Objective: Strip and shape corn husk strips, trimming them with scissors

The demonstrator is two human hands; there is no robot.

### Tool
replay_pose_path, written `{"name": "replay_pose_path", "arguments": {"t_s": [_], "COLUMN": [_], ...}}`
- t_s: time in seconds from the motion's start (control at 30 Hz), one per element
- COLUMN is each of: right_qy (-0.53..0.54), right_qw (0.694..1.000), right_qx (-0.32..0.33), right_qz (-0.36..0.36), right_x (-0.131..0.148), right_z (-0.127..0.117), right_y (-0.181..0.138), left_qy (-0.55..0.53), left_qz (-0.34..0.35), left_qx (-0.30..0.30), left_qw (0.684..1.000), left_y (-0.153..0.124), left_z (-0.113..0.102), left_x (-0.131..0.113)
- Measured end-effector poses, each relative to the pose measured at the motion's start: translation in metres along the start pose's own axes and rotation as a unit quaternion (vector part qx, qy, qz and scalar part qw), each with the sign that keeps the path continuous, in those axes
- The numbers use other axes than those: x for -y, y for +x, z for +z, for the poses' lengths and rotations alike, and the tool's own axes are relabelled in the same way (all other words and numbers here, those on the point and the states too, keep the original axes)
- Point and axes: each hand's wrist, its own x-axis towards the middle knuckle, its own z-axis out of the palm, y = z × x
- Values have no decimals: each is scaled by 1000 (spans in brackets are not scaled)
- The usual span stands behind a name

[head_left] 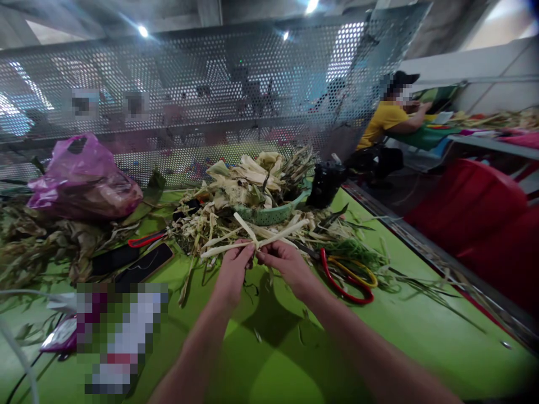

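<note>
Pale, dried leaf strips (pixel 246 227) cross one another between my two hands, just above the green table. My left hand (pixel 238 261) pinches them from the left, thumb against fingers. From the other side my right hand (pixel 281 259) grips the same strips near where they cross, its fingertips almost touching the left ones. The strip ends fan out to the left, upward and to the right. Scissors (pixel 347 278) with red and yellow handles lie right of my right hand. Behind the strips stands a green basket (pixel 269 214) heaped with dried husks (pixel 248 182).
A pink plastic bag (pixel 86 182) sits at the left on withered leaves. Nearer are a phone (pixel 145 266) and a red-and-black cutter (pixel 145 240). A dark cup (pixel 326 184) stands right of the basket. A perforated panel (pixel 181 106) borders the table; red chairs (pixel 471 213) and a seated person (pixel 389 120) are right.
</note>
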Motion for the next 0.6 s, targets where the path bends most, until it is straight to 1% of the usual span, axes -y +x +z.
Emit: {"name": "replay_pose_path", "arguments": {"t_s": [0.1,0.2,0.3,0.37,0.43,0.6], "right_qy": [-24,-23,-5,28,58,56], "right_qw": [1000,1000,1000,1000,998,996], "right_qx": [-7,-5,-14,-5,-3,-48], "right_qz": [1,5,8,6,-5,-45], "right_x": [-3,-4,-2,1,4,6], "right_z": [-4,-6,-6,-6,-5,-7], "right_y": [3,4,3,3,2,1], "left_qy": [-20,-31,-28,-11,5,-26], "left_qz": [-22,-38,-33,-25,-18,-37], "left_qx": [-23,-38,-6,23,41,76], "left_qw": [999,998,999,999,999,996], "left_y": [0,1,2,2,2,0], "left_z": [-1,-1,-3,-5,-7,-8], "left_x": [1,1,0,-2,-3,-6]}}
